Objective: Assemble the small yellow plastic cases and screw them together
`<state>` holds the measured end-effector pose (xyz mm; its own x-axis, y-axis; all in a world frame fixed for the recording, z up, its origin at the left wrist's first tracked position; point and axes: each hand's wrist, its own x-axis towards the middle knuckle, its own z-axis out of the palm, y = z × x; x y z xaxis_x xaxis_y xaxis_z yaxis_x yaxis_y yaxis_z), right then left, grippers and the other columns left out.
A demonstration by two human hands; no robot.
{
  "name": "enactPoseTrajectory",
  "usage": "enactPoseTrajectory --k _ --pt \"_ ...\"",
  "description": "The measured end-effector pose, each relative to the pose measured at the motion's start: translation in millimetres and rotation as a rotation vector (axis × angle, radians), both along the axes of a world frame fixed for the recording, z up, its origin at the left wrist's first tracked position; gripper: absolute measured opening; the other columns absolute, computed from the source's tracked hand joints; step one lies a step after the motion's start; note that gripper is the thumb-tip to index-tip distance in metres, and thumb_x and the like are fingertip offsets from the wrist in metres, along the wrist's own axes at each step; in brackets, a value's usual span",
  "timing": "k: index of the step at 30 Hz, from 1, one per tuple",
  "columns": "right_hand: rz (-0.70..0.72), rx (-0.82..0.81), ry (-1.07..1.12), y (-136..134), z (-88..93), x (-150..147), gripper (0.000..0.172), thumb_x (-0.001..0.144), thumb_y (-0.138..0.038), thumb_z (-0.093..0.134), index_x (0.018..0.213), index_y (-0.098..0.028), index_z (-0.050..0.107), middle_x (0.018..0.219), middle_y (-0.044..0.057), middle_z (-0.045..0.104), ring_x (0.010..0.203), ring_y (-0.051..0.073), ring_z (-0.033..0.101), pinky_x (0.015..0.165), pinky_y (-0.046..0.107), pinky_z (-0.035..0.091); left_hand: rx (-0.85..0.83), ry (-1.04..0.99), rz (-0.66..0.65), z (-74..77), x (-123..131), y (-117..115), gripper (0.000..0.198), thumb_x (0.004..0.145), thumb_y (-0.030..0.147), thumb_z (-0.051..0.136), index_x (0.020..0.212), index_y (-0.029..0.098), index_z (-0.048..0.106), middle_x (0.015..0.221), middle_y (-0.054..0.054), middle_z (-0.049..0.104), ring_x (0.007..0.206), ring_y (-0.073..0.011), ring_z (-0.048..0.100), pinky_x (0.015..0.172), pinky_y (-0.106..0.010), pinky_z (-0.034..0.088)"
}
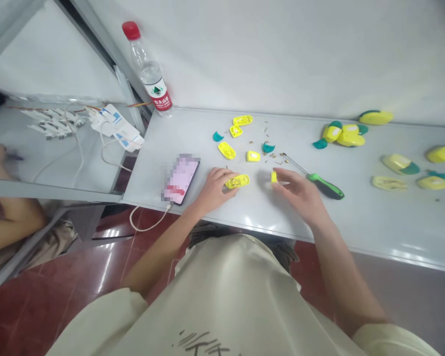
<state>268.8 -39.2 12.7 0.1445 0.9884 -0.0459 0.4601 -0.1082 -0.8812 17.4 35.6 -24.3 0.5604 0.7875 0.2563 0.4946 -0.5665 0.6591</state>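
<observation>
Out at the far left, another person's forearm rests beyond the metal frame. Next comes a red-capped bottle, upright at the back of the tabletop, with a phone lying nearer the front edge.

Now the left hand: thumb and fingers close around the left end of an open yellow shell, its hollow side up, just above or on the tabletop; I can't tell which. It looks like light, stiff plastic, probably smooth enough to slide under a loose grip. The outer side walls look the best place to hold, leaving the inside free.

Behind it lie more yellow parts, a teal cap and tiny metal bits, likely easy to scatter.

On to the right hand, apart from the left, fingertips pinched on a small yellow piece. That seems light and rigid too; opposite edges suit a fingertip hold.

Just beyond lies a green-and-black screwdriver, then yellow-and-green assemblies farther right.
</observation>
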Motion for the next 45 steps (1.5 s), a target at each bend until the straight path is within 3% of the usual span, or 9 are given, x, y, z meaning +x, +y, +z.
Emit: enactPoseTrajectory --k 3,8,11,14,21,28,32,38,45 --pt "0.040 -0.019 -0.009 8 0.4 -3 0.040 0.089 -0.043 0.065 0.125 -0.026 0.066 0.115 0.008 0.073 0.100 0.024 0.069 0.083 0.040 0.057 -0.031 0.044 -0.002 1.6 -7 -3 0.033 0.089 0.026 0.066 0.121 0.022 0.066 0.116 -0.006 0.066 0.113 -0.0227 0.053 0.106 -0.041 0.042" --pt "0.172 0.152 -0.429 26 -17.9 -10 0.035 0.090 -0.033 0.060 0.122 -0.022 0.067 0.120 0.013 0.068 0.109 0.031 0.062 0.090 0.050 0.052 -0.041 0.057 0.072 -0.5 -20 -1 0.035 0.088 0.024 0.066 0.123 0.023 0.065 0.117 -0.006 0.065 0.114 -0.0226 0.052 0.106 -0.040 0.043" --pt "0.204 0.203 -0.564 37 -22.2 -18 0.032 0.091 -0.030 0.057 0.120 -0.021 0.069 0.119 0.015 0.066 0.111 0.034 0.058 0.095 0.055 0.046 -0.044 0.021 0.123 -1.0 -24 -3 0.036 0.087 0.023 0.067 0.123 0.022 0.064 0.118 -0.006 0.065 0.114 -0.0217 0.054 0.105 -0.038 0.044" --pt "0.272 0.229 -0.590 51 -20.9 -26 0.029 0.093 -0.030 0.055 0.117 -0.022 0.071 0.112 0.013 0.066 0.105 0.032 0.058 0.093 0.052 0.045 -0.038 -0.027 0.167 -1.9 -25 -5 0.036 0.087 0.024 0.067 0.123 0.022 0.064 0.119 -0.006 0.065 0.114 -0.0208 0.055 0.104 -0.037 0.045" --pt "0.691 0.184 -0.538 93 -13.5 -32 0.024 0.092 -0.025 0.055 0.108 -0.020 0.072 0.104 0.012 0.066 0.099 0.028 0.062 0.087 0.041 0.047 0.010 -0.022 0.135 -7.6 -24 -7 0.034 0.089 0.027 0.066 0.123 0.022 0.065 0.113 -0.006 0.066 0.110 -0.0209 0.054 0.101 -0.037 0.047" --pt "0.826 0.110 -0.563 102 -9.1 -30 0.019 0.094 -0.026 0.048 0.091 -0.020 0.066 0.100 0.010 0.060 0.091 0.023 0.061 0.080 0.034 0.048 -0.006 -0.031 0.139 -6.2 -26 -6 0.035 0.089 0.026 0.067 0.124 0.023 0.065 0.114 -0.005 0.065 0.111 -0.0205 0.053 0.102 -0.037 0.046" --pt "0.839 0.086 -0.602 102 -9.8 -32 0.019 0.093 -0.026 0.046 0.089 -0.019 0.063 0.102 0.012 0.060 0.089 0.023 0.060 0.079 0.034 0.047 -0.010 -0.005 0.134 -5.3 -24 -7 0.035 0.089 0.026 0.066 0.124 0.022 0.064 0.114 -0.005 0.066 0.111 -0.0208 0.053 0.102 -0.037 0.046" --pt "0.657 0.011 -0.477 88 6.0 -43 0.016 0.094 -0.026 0.046 0.091 -0.021 0.062 0.091 0.008 0.069 0.079 0.021 0.063 0.074 0.033 0.047 -0.078 0.007 0.121 -0.5 -24 -8 0.040 0.088 0.032 0.070 0.126 0.023 0.064 0.119 -0.006 0.064 0.116 -0.0226 0.052 0.107 -0.039 0.043" --pt "0.563 0.198 -0.382 69 13.0 -60 0.018 0.095 -0.025 0.048 0.096 -0.023 0.066 0.095 0.006 0.073 0.082 0.022 0.066 0.077 0.035 0.050 -0.169 -0.147 0.125 18.9 -25 -4 0.023 0.096 0.040 0.058 0.103 0.022 0.071 0.102 -0.005 0.068 0.104 -0.0187 0.058 0.098 -0.035 0.046"
